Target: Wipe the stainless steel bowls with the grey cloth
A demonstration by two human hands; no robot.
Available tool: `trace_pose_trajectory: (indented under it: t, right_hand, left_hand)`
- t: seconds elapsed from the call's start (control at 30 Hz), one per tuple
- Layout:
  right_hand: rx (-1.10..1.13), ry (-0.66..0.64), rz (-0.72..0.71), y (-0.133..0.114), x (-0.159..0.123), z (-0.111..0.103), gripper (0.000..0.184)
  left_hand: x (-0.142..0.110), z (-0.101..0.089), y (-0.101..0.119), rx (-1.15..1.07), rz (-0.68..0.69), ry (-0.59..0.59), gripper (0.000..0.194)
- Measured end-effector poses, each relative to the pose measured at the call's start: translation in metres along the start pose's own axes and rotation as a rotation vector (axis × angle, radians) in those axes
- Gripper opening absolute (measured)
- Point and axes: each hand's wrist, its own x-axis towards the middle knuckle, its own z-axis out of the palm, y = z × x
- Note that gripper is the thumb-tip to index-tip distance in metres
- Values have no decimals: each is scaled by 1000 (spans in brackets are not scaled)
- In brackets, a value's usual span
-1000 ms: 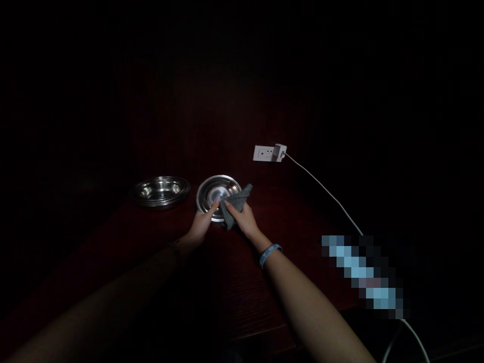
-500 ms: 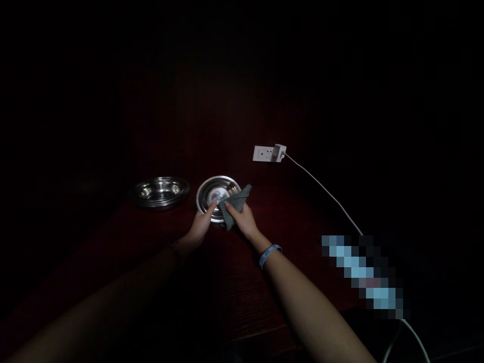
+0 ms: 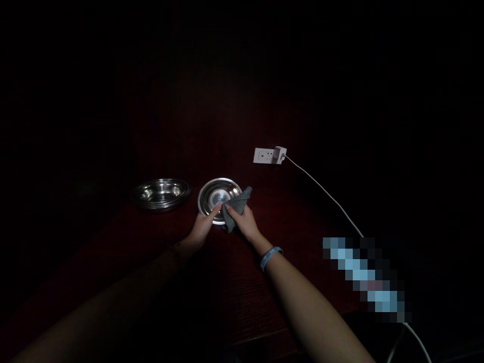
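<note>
Head view, left hand: the bare left hand (image 3: 200, 229) has the near-left rim of a round, shiny steel dish (image 3: 218, 194), thumb over its inside.
Right hand: the bare right hand (image 3: 246, 222) pinches a grey textured cloth (image 3: 238, 201) against the dish's right side, thumb inside the rim.
Steel dish: between both hands, its hollow facing the person, above a dark red wooden tabletop (image 3: 245, 292); whether its underside touches the wood, I cannot tell.
Dish stack: nested shiny steel dishes (image 3: 162, 192) sit on the tabletop, left of the held dish and apart from it.
Slip risk: the smooth rim could slide out if the left thumb eased while the cloth pushed sideways.
Knock risk: a leftward swing of the held dish might hit the stack and shift it.
Cloth risk: its loose corner could fold under the right thumb and weaken that grip.
Count: two hands, one held dish, one cloth, one blue wristband (image 3: 271, 258), one white plug adapter (image 3: 279, 154), one white cable (image 3: 321, 183); several stacked dishes, exact number unclear.
</note>
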Motion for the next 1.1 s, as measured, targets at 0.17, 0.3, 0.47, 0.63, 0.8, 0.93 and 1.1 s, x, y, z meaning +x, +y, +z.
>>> trace_pose_trajectory:
  t: [0.17,0.3,0.47,0.63,0.8,0.93,1.1]
  right_hand:
    - [12,18,16,2,1,1,45]
    - [8,17,6,4,2,1,43]
    - [0,28,4,5,2,1,40]
    - [-13,12,8,5,2,1,36]
    - [-30,40,19,5,2,0,37]
    - [-14,36,63,9,5,0,34]
    - [-4,-23,110,16,8,0,29]
  left_hand:
    - [0,0,0,-8,21,-20,45]
    - [-1,0,0,3,33,-19,46]
    - [-1,1,2,3,6,-8,47]
    - [-2,1,3,7,12,7,43]
    - [-1,0,0,35,36,-6,41]
    - [4,-2,-4,63,33,61,36]
    - [9,-5,-6,115,-34,153,28]
